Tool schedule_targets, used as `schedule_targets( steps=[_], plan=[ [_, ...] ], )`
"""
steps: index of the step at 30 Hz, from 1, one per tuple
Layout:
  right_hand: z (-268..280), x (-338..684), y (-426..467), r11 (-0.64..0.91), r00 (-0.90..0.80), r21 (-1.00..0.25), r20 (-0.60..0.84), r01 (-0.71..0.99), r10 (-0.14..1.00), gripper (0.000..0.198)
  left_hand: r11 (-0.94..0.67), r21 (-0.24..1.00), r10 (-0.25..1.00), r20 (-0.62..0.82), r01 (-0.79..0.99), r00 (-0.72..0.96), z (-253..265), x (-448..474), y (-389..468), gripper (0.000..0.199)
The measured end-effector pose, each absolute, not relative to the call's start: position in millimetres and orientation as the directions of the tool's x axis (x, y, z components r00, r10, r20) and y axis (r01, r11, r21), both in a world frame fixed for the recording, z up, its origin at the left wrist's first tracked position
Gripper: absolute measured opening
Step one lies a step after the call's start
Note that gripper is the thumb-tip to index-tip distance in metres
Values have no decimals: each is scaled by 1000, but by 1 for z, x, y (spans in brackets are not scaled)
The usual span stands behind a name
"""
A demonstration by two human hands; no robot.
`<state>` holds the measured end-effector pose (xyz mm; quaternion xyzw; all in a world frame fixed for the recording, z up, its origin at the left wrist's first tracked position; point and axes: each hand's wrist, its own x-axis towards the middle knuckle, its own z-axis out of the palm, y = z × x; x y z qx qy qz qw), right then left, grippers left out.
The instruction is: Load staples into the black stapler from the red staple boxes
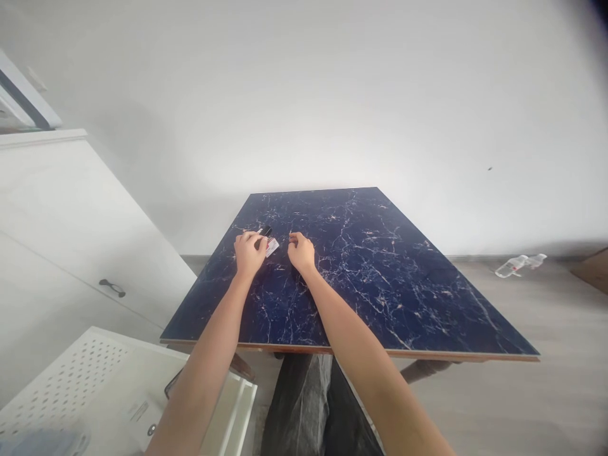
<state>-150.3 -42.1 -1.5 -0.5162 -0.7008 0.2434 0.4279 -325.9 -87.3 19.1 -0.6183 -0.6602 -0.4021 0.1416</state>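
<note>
My left hand (pixel 249 253) is over the left part of a dark blue marble-patterned table (pixel 380 285), its fingers and thumb bent around a small white and red card (pixel 272 246). A small black piece (pixel 266 231) sticks out beyond those fingers; whether it is joined to the card I cannot tell. A short way to the right, my right hand (pixel 301 252) is low over the tabletop with curled fingers. Anything inside its grip is hidden.
A white cabinet (pixel 61 234) with a dark handle stands on the left. Below it is a white perforated shelf unit (pixel 90 361). Clear plastic bottles (pixel 517 265) lie on the floor at right, near a brown box (pixel 593 269). Behind the table rises a white wall (pixel 308 95).
</note>
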Motion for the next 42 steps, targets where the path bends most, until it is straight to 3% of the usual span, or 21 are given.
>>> schedule_targets(
  steps=[9, 13, 23, 31, 37, 42],
  plan=[
    [6, -155, -56, 413, -279, -660, 304, 628, 911, 37, 65, 423, 749, 578, 904, -324, 10, -336, -85, 29],
    [8, -160, -63, 445, -324, -645, 307, 621, 895, 35, -24, 372, 717, 653, 928, -244, 17, -327, -93, 26],
    [3, -160, -57, 429, -274, -661, 331, 615, 903, 31, -88, 106, 766, 643, 990, -1, 18, -313, -94, 26],
    [-1, -163, -55, 433, -270, -660, 340, 614, 901, 31, 3, 67, 793, 607, 998, -43, 14, -319, -92, 28],
    [-1, -163, -55, 425, -248, -690, 346, 586, 905, 31, -41, 17, 836, 548, 999, 25, 12, -311, -92, 26],
    [-3, -162, -51, 393, -158, -759, 366, 520, 917, 34, -51, 43, 766, 643, 998, 12, 20, -309, -96, 25]
  ],
)
